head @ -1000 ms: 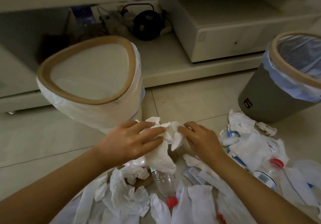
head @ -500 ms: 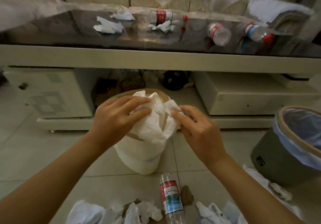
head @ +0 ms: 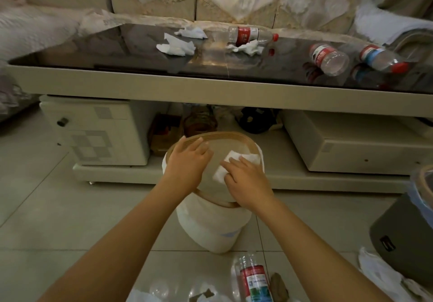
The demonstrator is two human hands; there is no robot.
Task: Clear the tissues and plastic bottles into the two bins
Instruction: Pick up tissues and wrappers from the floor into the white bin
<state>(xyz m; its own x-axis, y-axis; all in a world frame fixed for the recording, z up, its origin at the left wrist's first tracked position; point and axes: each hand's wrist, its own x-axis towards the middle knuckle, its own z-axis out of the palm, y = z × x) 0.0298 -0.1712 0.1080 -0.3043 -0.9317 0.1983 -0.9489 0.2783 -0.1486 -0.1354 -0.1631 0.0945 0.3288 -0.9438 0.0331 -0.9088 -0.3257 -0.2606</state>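
Note:
A white bin (head: 210, 229) with a wooden rim stands on the floor in the middle. Both hands hover over its mouth. My left hand (head: 187, 161) lies flat with its fingers apart and nothing in it. My right hand (head: 243, 179) has its fingers on a white tissue (head: 236, 158) just inside the rim. A grey bin (head: 403, 238) with a clear liner stands at the right edge. On the dark table top lie three plastic bottles (head: 251, 34), (head: 329, 59), (head: 380, 57) and crumpled tissues (head: 175, 46), (head: 247, 48). Another bottle (head: 254, 280) lies on the floor near me.
The low table's front edge (head: 210, 88) runs across just beyond the white bin, with drawers (head: 98, 128) and clutter on the shelf beneath. More tissues (head: 379, 271) lie on the floor by the grey bin. A sofa stands behind the table.
Both hands lifted a wad of tissue from the floor pile up over the white bin. The left hand has let go, and only a small piece shows under the right hand.

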